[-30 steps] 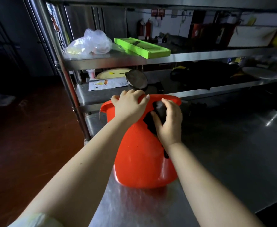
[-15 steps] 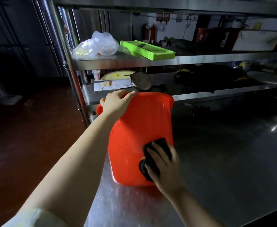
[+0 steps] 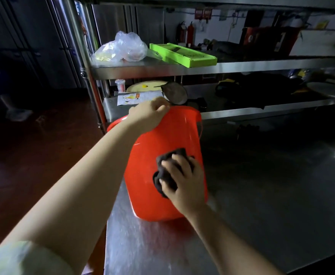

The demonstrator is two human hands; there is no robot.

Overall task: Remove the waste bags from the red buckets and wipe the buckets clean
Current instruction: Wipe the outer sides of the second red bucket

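A red bucket [image 3: 146, 175] stands on the steel table [image 3: 261, 195], tilted away from me so its outer wall faces the camera. My left hand [image 3: 147, 114] grips the bucket's far rim with curled fingers. My right hand [image 3: 184, 181] presses a crumpled black cloth [image 3: 162, 171] against the lower half of the bucket's outer wall, fingers spread over the cloth and curled round it. The inside of the bucket is hidden, and no waste bag shows in it.
Behind the bucket stands a steel shelf rack [image 3: 182, 68]. Its upper shelf holds a clear plastic bag [image 3: 123, 47] and a green tray [image 3: 182, 54]; the lower shelf holds a packet [image 3: 137, 97], a dark ladle [image 3: 174, 93] and dark items. Red-brown floor [image 3: 34, 155] lies left.
My right hand slid the cloth down from the bucket's rim to the lower wall, then slightly back up. My left hand kept hold of the rim, fingers curling tighter, and the bucket tilted further.
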